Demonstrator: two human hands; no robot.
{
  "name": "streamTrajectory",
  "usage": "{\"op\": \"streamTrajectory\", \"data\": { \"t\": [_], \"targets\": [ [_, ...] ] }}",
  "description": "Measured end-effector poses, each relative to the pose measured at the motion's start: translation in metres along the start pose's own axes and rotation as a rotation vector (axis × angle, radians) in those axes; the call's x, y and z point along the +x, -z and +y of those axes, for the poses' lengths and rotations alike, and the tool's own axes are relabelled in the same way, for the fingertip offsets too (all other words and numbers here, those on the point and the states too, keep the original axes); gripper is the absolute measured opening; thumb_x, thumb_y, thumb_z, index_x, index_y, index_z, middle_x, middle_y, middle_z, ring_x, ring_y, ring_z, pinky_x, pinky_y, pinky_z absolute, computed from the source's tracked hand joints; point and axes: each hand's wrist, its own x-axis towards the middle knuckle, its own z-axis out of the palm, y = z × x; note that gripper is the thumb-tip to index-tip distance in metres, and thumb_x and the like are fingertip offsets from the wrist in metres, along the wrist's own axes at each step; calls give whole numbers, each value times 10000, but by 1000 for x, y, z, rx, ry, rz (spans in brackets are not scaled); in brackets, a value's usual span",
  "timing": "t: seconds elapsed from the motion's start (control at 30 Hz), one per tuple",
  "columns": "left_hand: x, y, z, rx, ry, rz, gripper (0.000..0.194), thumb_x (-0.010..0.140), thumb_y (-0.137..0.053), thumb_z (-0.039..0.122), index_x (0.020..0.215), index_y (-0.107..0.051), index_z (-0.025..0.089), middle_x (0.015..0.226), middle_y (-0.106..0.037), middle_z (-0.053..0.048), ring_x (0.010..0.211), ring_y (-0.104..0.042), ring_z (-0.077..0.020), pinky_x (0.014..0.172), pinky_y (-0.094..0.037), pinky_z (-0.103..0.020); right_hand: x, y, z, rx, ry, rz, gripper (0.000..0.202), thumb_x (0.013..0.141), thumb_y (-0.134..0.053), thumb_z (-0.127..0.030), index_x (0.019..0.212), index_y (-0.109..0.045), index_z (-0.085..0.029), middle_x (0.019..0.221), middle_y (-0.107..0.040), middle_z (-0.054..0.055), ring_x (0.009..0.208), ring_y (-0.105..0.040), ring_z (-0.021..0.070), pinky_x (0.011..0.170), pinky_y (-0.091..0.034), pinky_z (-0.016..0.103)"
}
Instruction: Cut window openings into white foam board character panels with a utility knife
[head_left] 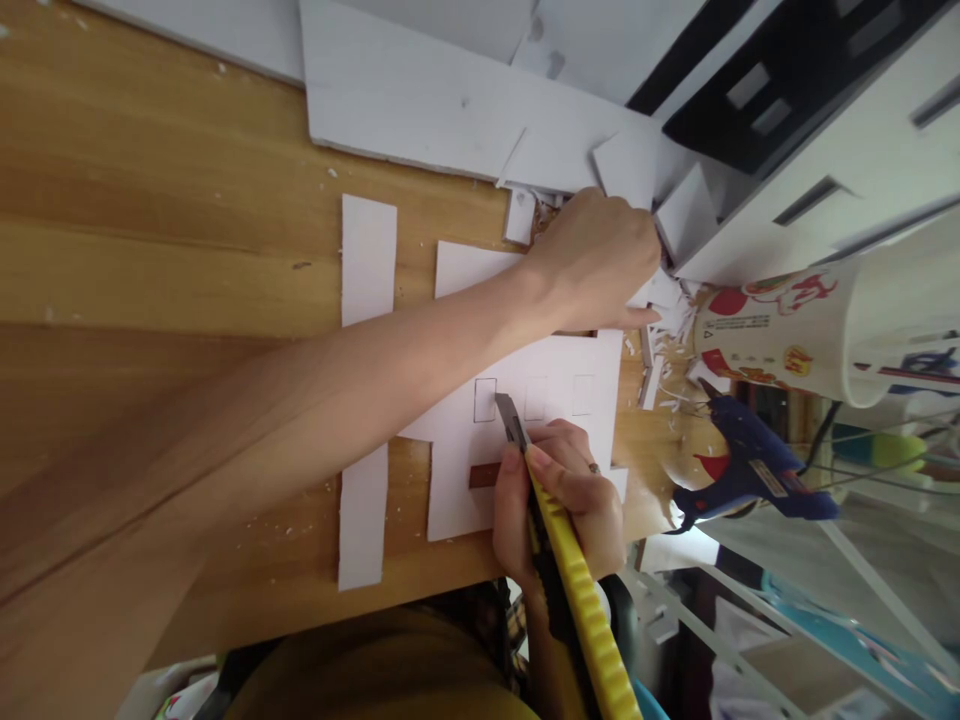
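Observation:
My right hand (pixel 562 485) is closed around a yellow utility knife (pixel 581 590). The metal blade (pixel 508 415) points up and left, its tip beside a small pencilled rectangle on a white board (pixel 457 505). Two fainter rectangles are drawn further right on this board, and brown shows through a slot near its lower edge. My left hand (pixel 596 255) rests over the board's upper right part, fingers curled and thumb stretched right; what lies under the fingers is hidden. My left forearm crosses the board and a narrow white strip (pixel 364 520).
Larger white panels (pixel 420 100) lie along the top. Scraps (pixel 671 315) are heaped right of my left hand. A printed paper cup (pixel 780 325) lies sideways in view near a blue glue gun (pixel 757 460). The wooden table's edge (pixel 300 625) runs along the bottom.

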Motion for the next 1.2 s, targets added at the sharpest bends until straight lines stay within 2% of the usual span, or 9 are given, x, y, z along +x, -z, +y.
{"op": "streamTrajectory", "data": {
  "t": [0.2, 0.43, 0.53, 0.7, 0.8, 0.93, 1.07, 1.13, 1.2],
  "targets": [
    [0, -1, 0, 13, -3, 1, 606, 961, -492, 575, 1076, -724, 28, 1084, -707, -227, 1009, -645, -309, 747, -339, -397, -5, 2, -3, -30, -34, 8, 235, 830, -539, -8, 918, -500, -222, 672, -441, -62, 603, -480, 125, 648, -505, 364],
    [0, -1, -2, -38, -9, 12, 585, 948, -499, 570, 1104, -728, 54, 1123, -707, -234, 999, -634, -323, 753, -349, -421, -7, 0, 0, 3, 44, 43, 197, 847, -533, -27, 909, -533, -214, 650, -451, -49, 569, -487, 137, 588, -486, 361],
    [0, -1, -2, -40, -9, 1, 586, 951, -484, 575, 1122, -728, 70, 1145, -705, -228, 1014, -630, -337, 754, -348, -434, -9, -1, -2, -7, 18, 81, 211, 839, -539, -20, 898, -526, -222, 647, -438, -57, 566, -470, 129, 602, -490, 363],
    [0, -2, -3, -54, -16, 9, 588, 948, -497, 568, 1098, -729, 49, 1133, -704, -236, 989, -624, -321, 741, -333, -431, -16, 0, -3, -37, -80, 11, 196, 854, -553, -65, 832, -474, -243, 630, -433, -70, 623, -530, 145, 636, -473, 355],
    [0, -1, -2, -43, -18, 9, 608, 945, -498, 584, 1102, -726, 43, 1127, -704, -237, 976, -619, -316, 735, -331, -428, -16, 1, -3, -30, -52, 51, 221, 837, -551, -26, 859, -490, -238, 626, -408, -74, 625, -536, 147, 623, -471, 351],
    [0, -1, -2, -25, -17, 7, 602, 950, -495, 577, 1089, -732, 41, 1115, -707, -232, 963, -623, -314, 724, -332, -423, -14, 5, -5, 55, 2, 36, 277, 805, -553, 28, 927, -499, -215, 663, -485, -69, 602, -547, 140, 635, -522, 376],
    [0, -1, -3, -23, -22, 15, 597, 941, -490, 580, 1097, -742, 61, 1109, -712, -222, 968, -634, -324, 724, -349, -423, -12, 9, -8, 35, -72, 80, 252, 798, -582, 14, 869, -507, -215, 692, -585, -52, 643, -605, 151, 693, -530, 388],
    [0, -2, -2, -19, -20, 23, 588, 940, -488, 575, 1106, -744, 72, 1106, -715, -217, 974, -639, -326, 742, -366, -421, -8, 9, -7, 35, -73, 92, 260, 790, -603, 5, 904, -519, -213, 683, -599, -54, 644, -613, 154, 672, -527, 377],
    [0, -2, -1, -9, 1, 26, 557, 937, -507, 557, 1105, -746, 82, 1101, -718, -204, 987, -645, -329, 767, -381, -414, -3, 7, -4, 41, -76, 44, 295, 796, -610, 0, 972, -516, -218, 677, -611, -56, 666, -629, 163, 669, -538, 378]
  ]
}}
